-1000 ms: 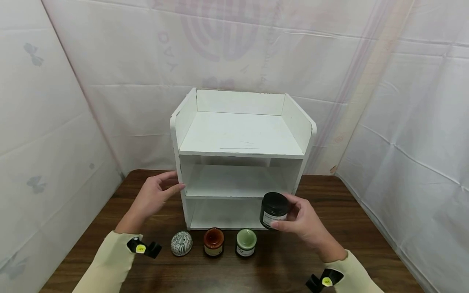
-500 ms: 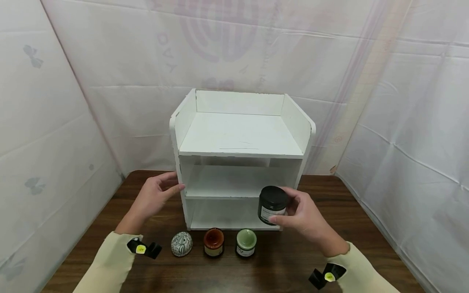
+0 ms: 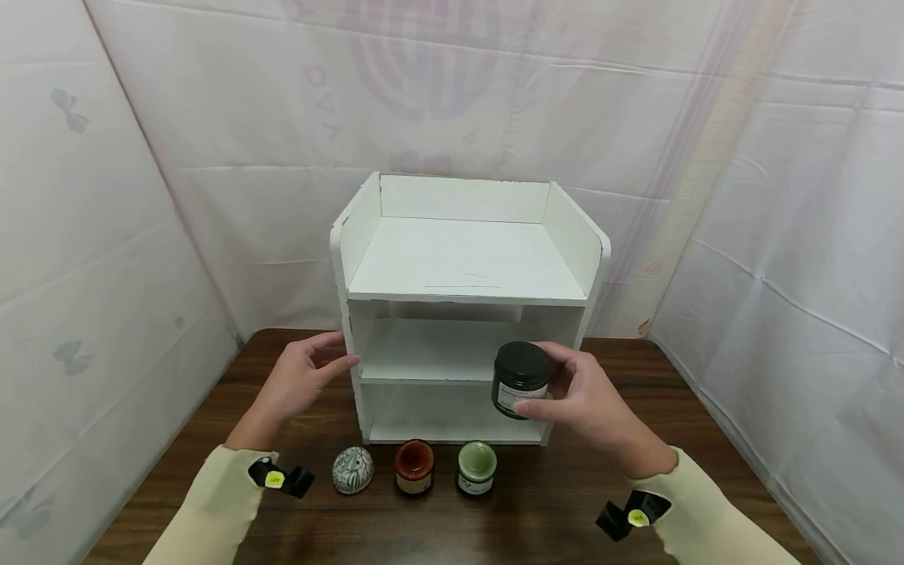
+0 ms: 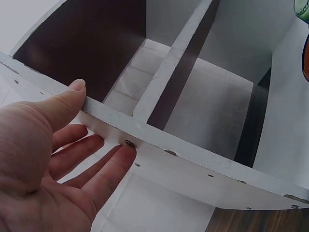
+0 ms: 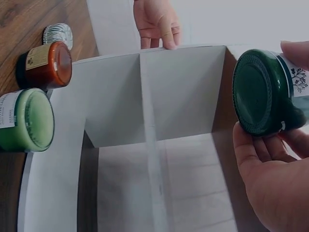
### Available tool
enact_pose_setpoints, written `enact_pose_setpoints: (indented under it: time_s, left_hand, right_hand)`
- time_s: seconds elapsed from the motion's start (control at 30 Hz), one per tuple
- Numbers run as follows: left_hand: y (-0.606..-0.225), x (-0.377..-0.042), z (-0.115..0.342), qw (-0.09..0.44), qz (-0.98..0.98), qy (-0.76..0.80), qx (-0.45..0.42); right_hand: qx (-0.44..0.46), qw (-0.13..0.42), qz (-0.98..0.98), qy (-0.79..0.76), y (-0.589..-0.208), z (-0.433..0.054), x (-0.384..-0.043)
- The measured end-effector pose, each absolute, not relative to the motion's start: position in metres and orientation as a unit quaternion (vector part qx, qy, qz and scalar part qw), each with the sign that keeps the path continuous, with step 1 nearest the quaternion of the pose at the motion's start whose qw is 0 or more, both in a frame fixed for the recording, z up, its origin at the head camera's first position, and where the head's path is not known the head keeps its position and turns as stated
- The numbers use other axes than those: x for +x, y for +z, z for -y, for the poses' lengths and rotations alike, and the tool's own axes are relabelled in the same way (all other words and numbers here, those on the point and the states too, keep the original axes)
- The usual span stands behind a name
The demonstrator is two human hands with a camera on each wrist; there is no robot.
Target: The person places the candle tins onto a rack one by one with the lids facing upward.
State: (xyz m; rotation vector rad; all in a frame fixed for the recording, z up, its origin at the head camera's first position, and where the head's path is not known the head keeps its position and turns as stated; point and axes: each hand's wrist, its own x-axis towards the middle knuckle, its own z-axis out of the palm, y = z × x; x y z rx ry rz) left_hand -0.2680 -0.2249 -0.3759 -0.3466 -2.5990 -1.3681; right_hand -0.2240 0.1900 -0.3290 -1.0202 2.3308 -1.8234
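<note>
My right hand [image 3: 589,396] holds a dark green glass jar [image 3: 521,373], thumb on its pale label and fingers round the far side. The jar is upright, black top uppermost, in front of the right end of the white shelf unit's middle board [image 3: 424,382]. In the right wrist view, its round glass base [image 5: 256,94] shows. My left hand [image 3: 300,377] touches the unit's left side panel [image 3: 351,329]. In the left wrist view, the thumb [image 4: 72,99] lies at the panel's front edge while the fingers rest along its outer face.
Before the unit stand a patterned black-and-white domed object [image 3: 352,471], an amber glass jar [image 3: 414,468] and a pale green glass jar [image 3: 476,468], in a row on the dark wooden table [image 3: 332,530]. White sheeting [image 3: 268,118] hangs behind and at both sides.
The right hand has lifted the dark green jar and brought it slightly left, from low by the bottom compartment to the middle board's height. The left hand stays put.
</note>
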Motion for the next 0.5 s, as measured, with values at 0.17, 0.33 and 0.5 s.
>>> enact_pose_setpoints:
  time_s: [0.17, 0.33, 0.5]
  left_hand:
    - [-0.376, -0.269, 0.226, 0.093, 0.875, -0.460, -0.119]
    - [-0.375, -0.269, 0.225, 0.091, 0.874, -0.463, -0.119]
    - [-0.374, -0.268, 0.224, 0.091, 0.875, -0.460, -0.117]
  right_hand:
    - [-0.333, 0.009, -0.744, -0.580, -0.318, -0.188, -0.224]
    - [-0.324, 0.022, -0.740, -0.589, -0.310, -0.184, -0.223]
    - [-0.315, 0.031, -0.742, -0.591, -0.304, -0.181, -0.223]
